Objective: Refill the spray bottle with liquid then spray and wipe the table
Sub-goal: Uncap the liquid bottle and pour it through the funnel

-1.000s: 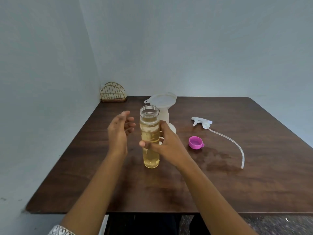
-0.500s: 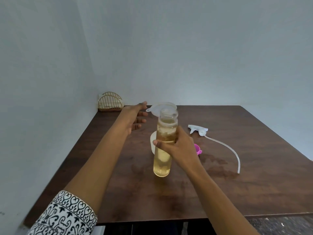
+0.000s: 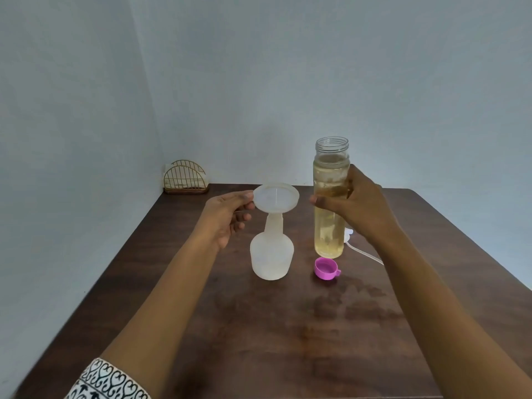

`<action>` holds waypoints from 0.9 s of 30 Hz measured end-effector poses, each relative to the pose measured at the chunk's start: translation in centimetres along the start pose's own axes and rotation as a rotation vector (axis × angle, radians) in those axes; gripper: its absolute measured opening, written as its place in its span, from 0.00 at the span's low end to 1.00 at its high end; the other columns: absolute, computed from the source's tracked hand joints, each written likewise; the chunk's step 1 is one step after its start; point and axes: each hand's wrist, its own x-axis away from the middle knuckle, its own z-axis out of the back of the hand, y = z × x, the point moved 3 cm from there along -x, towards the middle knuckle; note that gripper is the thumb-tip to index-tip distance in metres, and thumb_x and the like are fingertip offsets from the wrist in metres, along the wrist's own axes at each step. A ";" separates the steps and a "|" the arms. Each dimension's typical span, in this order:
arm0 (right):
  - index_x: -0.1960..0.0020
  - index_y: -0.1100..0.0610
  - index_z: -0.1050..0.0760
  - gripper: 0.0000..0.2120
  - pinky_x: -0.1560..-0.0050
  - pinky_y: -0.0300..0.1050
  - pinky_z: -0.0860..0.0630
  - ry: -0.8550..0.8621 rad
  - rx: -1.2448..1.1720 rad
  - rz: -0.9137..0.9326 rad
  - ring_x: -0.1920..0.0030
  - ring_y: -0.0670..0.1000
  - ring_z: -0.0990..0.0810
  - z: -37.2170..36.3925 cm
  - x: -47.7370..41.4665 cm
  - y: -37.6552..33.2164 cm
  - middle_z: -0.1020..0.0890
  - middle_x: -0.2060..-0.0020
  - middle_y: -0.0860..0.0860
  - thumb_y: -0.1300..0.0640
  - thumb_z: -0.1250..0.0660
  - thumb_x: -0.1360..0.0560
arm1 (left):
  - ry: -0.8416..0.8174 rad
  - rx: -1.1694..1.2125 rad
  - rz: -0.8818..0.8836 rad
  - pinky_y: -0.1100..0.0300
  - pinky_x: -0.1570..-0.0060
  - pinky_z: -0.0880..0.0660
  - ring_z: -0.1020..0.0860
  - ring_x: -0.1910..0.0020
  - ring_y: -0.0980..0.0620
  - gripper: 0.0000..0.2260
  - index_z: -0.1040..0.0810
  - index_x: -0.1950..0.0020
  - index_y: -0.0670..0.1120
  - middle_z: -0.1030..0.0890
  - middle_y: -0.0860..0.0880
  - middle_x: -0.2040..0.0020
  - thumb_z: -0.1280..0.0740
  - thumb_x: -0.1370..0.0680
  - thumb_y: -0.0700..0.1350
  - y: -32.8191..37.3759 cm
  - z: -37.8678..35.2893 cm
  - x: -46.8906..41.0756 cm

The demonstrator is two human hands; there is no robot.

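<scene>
My left hand (image 3: 227, 218) had just pinched the funnel (image 3: 276, 197) by its rim, my right hand (image 3: 364, 210) gripping the lifted refill bottle (image 3: 329, 226), so pouring came next.

A plain home room is suggested: a dark wooden surface (image 3: 288, 326) is set into a corner of bare pale walls (image 3: 259, 82), where a gold wire napkin holder (image 3: 185, 178) is kept.
</scene>
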 end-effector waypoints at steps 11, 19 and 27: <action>0.48 0.49 0.27 0.22 0.55 0.44 0.26 -0.099 0.175 0.013 0.54 0.45 0.21 -0.9 -2.9 3.0 0.19 0.56 0.43 0.47 0.24 0.38 | 0.051 -0.024 -0.069 0.68 0.78 0.28 0.24 0.77 0.59 0.03 0.18 0.54 0.44 0.19 0.51 0.71 0.31 0.25 0.38 1.1 0.0 -0.5; 0.52 0.47 0.32 0.20 0.65 0.39 0.33 -0.147 0.375 0.064 0.58 0.50 0.24 -1.0 -3.0 3.6 0.21 0.58 0.45 0.48 0.25 0.37 | 0.069 -0.099 -0.116 0.67 0.76 0.27 0.21 0.73 0.57 0.03 0.17 0.55 0.45 0.17 0.48 0.67 0.28 0.27 0.39 1.0 0.0 -0.2; 0.42 0.47 0.28 0.26 0.60 0.44 0.31 -0.130 0.499 0.144 0.58 0.50 0.26 -0.7 -3.5 3.4 0.23 0.60 0.44 0.50 0.25 0.38 | 0.069 -0.102 -0.115 0.68 0.74 0.25 0.20 0.72 0.58 0.03 0.17 0.54 0.43 0.17 0.48 0.68 0.28 0.27 0.38 1.3 0.0 -0.1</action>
